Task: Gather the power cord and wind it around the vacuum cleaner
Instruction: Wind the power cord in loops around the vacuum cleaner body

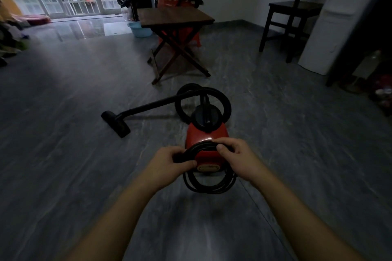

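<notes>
Red vacuum cleaner (pixel 206 133) on the floor, with the coiled power cord (pixel 210 189) held at its near end. The left hand (pixel 169 162) grips the coil's left side and the right hand (pixel 235 154) clasps its top. Advised: keep the loops bunched and even, then seat them snugly around the body. Count: one cleaner, one cord in several loops, two hands.

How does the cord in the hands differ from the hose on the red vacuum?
The cord is thin and bundled in tight coils; the hose is thick and curls in wide loops. The left hand and right hand grip the cord; no hand touches the hose. The cord hangs at the near end of the vacuum, the hose at the far end. Both are black.
</notes>
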A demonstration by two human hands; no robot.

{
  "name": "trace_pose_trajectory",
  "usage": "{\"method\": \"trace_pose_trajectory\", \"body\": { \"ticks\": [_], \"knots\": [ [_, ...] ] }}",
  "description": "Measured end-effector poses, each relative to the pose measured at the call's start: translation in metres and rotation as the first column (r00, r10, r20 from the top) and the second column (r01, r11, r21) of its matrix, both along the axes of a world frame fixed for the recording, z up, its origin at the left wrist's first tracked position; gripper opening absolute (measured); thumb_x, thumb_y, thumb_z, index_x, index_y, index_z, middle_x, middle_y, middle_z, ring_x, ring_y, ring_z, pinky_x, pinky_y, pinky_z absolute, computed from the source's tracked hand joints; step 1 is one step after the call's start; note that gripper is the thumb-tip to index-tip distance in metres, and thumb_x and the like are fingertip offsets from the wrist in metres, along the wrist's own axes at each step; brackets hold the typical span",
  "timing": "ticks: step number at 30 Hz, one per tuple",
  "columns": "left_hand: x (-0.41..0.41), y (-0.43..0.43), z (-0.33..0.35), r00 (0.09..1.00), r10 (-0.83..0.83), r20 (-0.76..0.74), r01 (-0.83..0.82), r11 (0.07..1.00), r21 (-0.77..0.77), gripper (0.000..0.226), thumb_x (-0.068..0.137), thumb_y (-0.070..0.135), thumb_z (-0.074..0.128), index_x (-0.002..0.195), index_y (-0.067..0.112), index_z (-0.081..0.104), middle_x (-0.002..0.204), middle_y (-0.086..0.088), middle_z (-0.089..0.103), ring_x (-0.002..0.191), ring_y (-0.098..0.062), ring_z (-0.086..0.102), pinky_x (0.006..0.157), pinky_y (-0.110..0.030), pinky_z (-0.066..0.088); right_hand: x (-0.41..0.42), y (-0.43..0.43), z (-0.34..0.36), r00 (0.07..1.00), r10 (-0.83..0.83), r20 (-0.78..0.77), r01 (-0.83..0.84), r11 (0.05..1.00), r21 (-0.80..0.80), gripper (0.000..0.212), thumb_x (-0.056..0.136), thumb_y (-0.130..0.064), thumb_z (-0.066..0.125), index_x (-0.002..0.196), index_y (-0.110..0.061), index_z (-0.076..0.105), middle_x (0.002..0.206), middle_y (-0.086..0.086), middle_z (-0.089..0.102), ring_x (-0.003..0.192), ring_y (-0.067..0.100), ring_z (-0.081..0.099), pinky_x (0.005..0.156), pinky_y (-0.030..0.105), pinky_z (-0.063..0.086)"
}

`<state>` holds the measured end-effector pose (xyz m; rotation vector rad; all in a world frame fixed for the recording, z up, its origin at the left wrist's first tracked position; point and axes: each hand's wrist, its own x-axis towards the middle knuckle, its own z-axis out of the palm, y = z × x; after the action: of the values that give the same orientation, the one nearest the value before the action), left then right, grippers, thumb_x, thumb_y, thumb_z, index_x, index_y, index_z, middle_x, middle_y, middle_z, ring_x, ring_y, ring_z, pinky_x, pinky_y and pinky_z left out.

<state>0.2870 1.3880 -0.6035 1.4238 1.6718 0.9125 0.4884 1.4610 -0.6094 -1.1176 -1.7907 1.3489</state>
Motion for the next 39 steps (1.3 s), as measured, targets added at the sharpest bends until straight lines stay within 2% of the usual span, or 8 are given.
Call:
{"method": "trace_pose_trajectory", "body": {
  "ticks": [4, 8, 13, 16, 22, 27, 32, 39],
  "knots": [
    [0.008, -0.003, 0.003, 0.987, -0.048, -0.151, 0.059, 0.996, 0.068, 0.016, 0.085, 0.023, 0.074, 0.1, 0.028, 0.072, 0.069, 0.014, 0.068, 0.058, -0.002, 0.064, 0.051, -0.017, 0.049, -0.005, -0.005, -0.006, 0.989, 0.107, 0.097, -0.109, 0.994, 0.016, 0.021, 0.099, -0.013, 0.054, 0.102, -0.02, 0.074, 0.098, 0.001, 0.074, 0.096, 0.014, 0.07, 0.086, 0.029, 0.057],
    [0.01, -0.005, 0.0, 0.9, -0.112, -0.422, 0.168, 0.981, 0.096, 0.022, 0.086, 0.036, 0.069, 0.108, 0.036, 0.069, 0.089, 0.015, 0.071, 0.078, 0.003, 0.064, 0.073, -0.018, 0.054, -0.01, -0.008, -0.011, 0.984, 0.145, 0.105, -0.146, 0.989, 0.005, 0.02, 0.098, -0.012, 0.055, 0.109, -0.013, 0.072, 0.099, 0.002, 0.073, 0.092, 0.008, 0.07, 0.079, 0.021, 0.054],
    [0.008, -0.002, 0.002, 0.954, -0.041, -0.296, 0.089, 0.985, 0.149, 0.017, 0.087, 0.023, 0.071, 0.103, 0.028, 0.073, 0.071, 0.019, 0.064, 0.067, 0.008, 0.062, 0.063, -0.008, 0.044, -0.009, -0.005, -0.005, 0.996, 0.076, -0.039, -0.077, 0.997, -0.026, 0.019, 0.095, -0.011, 0.061, 0.114, -0.008, 0.064, 0.098, 0.015, 0.069, 0.088, 0.012, 0.071, 0.072, 0.026, 0.058],
    [0.006, -0.001, 0.004, 0.984, 0.007, -0.18, 0.029, 0.98, 0.198, 0.019, 0.088, 0.019, 0.071, 0.104, 0.024, 0.076, 0.077, 0.016, 0.071, 0.069, 0.005, 0.067, 0.066, -0.014, 0.052, -0.005, -0.002, -0.001, 0.998, 0.064, -0.019, -0.063, 0.997, 0.046, 0.016, 0.098, -0.022, 0.057, 0.106, -0.015, 0.069, 0.103, 0.009, 0.072, 0.1, 0.023, 0.069, 0.088, 0.039, 0.058],
    [-0.004, -0.002, 0.007, 0.993, 0.114, -0.039, -0.101, 0.965, 0.24, 0.019, 0.089, 0.013, 0.069, 0.092, 0.031, 0.074, 0.075, 0.006, 0.074, 0.064, -0.007, 0.071, 0.059, -0.019, 0.053, 0.001, 0.0, -0.01, 0.997, 0.047, 0.062, -0.05, 0.997, 0.054, 0.042, 0.099, -0.038, 0.042, 0.1, -0.002, 0.063, 0.101, 0.026, 0.063, 0.085, 0.027, 0.062, 0.087, 0.051, 0.05],
    [-0.013, -0.003, 0.008, 0.977, 0.208, 0.045, -0.213, 0.957, 0.198, 0.016, 0.089, 0.013, 0.069, 0.098, 0.024, 0.076, 0.08, 0.001, 0.075, 0.065, -0.011, 0.073, 0.059, -0.021, 0.056, 0.006, 0.004, -0.017, 0.978, -0.011, 0.208, -0.012, 0.994, 0.11, 0.024, 0.096, -0.004, 0.05, 0.102, -0.017, 0.069, 0.092, -0.005, 0.071, 0.087, 0.01, 0.067, 0.082, 0.029, 0.053],
    [-0.013, -0.004, 0.003, 0.97, 0.244, 0.011, -0.242, 0.953, 0.185, 0.015, 0.089, 0.013, 0.07, 0.097, 0.023, 0.076, 0.08, 0.003, 0.075, 0.063, -0.008, 0.072, 0.056, -0.018, 0.054, 0.001, 0.006, -0.026, 0.969, -0.103, 0.224, 0.072, 0.987, 0.141, 0.016, 0.091, -0.003, 0.062, 0.099, -0.01, 0.074, 0.087, -0.001, 0.075, 0.076, 0.006, 0.069, 0.065, 0.011, 0.049],
    [-0.013, -0.002, -0.008, 0.942, 0.325, 0.08, -0.334, 0.931, 0.149, 0.013, 0.089, 0.013, 0.069, 0.093, 0.024, 0.076, 0.082, 0.002, 0.075, 0.065, -0.01, 0.073, 0.054, -0.02, 0.053, -0.002, 0.006, -0.024, 0.991, -0.071, 0.117, 0.069, 0.997, 0.028, 0.022, 0.096, -0.008, 0.056, 0.107, -0.015, 0.074, 0.097, -0.008, 0.073, 0.093, 0.007, 0.069, 0.088, 0.026, 0.055]
  ]
}}
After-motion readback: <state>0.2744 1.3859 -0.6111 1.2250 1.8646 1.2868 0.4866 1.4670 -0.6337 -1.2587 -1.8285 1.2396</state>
